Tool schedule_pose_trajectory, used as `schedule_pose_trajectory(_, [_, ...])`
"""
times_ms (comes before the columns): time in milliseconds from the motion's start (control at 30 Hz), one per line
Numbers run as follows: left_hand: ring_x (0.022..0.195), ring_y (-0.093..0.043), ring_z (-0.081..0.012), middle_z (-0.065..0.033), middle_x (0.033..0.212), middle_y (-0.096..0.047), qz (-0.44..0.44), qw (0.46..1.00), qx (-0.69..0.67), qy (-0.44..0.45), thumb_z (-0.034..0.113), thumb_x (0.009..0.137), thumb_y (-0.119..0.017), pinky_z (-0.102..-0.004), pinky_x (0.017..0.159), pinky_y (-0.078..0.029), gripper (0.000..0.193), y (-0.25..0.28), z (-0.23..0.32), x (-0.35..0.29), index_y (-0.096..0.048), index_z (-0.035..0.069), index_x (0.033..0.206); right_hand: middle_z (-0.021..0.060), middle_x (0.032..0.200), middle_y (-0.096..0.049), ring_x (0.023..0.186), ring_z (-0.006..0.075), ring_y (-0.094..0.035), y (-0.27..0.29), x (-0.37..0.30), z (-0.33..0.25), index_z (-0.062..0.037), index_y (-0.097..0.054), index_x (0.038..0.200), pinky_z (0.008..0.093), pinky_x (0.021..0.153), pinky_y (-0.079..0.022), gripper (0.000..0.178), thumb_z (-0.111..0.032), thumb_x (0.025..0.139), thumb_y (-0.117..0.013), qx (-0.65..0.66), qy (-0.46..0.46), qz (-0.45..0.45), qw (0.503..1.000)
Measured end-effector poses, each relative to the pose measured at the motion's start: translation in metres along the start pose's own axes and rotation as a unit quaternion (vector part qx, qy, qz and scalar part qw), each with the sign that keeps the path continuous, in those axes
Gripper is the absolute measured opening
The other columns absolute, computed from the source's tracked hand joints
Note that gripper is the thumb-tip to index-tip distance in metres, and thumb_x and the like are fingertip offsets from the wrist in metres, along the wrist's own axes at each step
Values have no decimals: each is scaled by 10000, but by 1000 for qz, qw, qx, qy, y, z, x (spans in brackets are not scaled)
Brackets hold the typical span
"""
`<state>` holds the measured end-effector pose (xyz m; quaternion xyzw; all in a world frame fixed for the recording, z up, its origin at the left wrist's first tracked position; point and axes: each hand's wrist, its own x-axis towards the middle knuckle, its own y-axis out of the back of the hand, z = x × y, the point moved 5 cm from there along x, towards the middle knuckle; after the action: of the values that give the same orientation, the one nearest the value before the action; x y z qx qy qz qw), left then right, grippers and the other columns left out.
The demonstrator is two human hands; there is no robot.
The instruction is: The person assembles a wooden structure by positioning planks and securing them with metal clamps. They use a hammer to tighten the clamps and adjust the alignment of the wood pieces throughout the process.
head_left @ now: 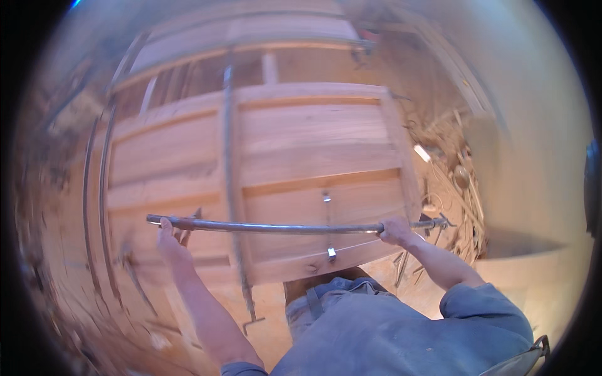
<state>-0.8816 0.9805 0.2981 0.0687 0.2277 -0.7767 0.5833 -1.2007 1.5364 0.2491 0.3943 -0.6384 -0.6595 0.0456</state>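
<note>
A long metal pipe clamp (282,229) lies crosswise in front of me, above the near part of a wooden frame-and-panel door (320,144). My right hand (396,232) is closed round the pipe near its right end, beside the crank handle (444,221). Thumb and fingers of my left hand (174,237) grip the other end, next to a small jaw on the pipe. Another long clamp (229,156) runs across the door from far to near, its handle sticking out past the near edge. A small metal clamp piece (332,253) shows at the near rail.
More long bars (105,200) stand along the door's left side. Beyond it lies another wooden frame (251,47) with a bar across. Cluttered tools and cords (461,178) lie to the right, near a pale upright surface (520,156). The left side is blurred.
</note>
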Motion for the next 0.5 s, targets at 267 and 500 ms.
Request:
schedule_pose_trajectory(267, [785,-576,-166,-20,858,-558,-279,946,-2,167,389,1078,-516,-325,717,-495,293,-305,-181,-262,-525,118,967,182,853,-715,844,385,-703,102,-114,42,-88,-711,934,516,752,-539,271,-309,787,-766,160,-85,121,976])
schedule_pose_trajectory(500, [758,-658,-307,-148,897,-595,-311,907,47,278,196,1080,-514,-522,769,-603,224,-390,-273,-351,-452,-19,1075,208,963,-666,956,422,-635,-29,-274,118,-36,-649,1032,528,830,-511,288,-161,782,-722,116,-164,62,978])
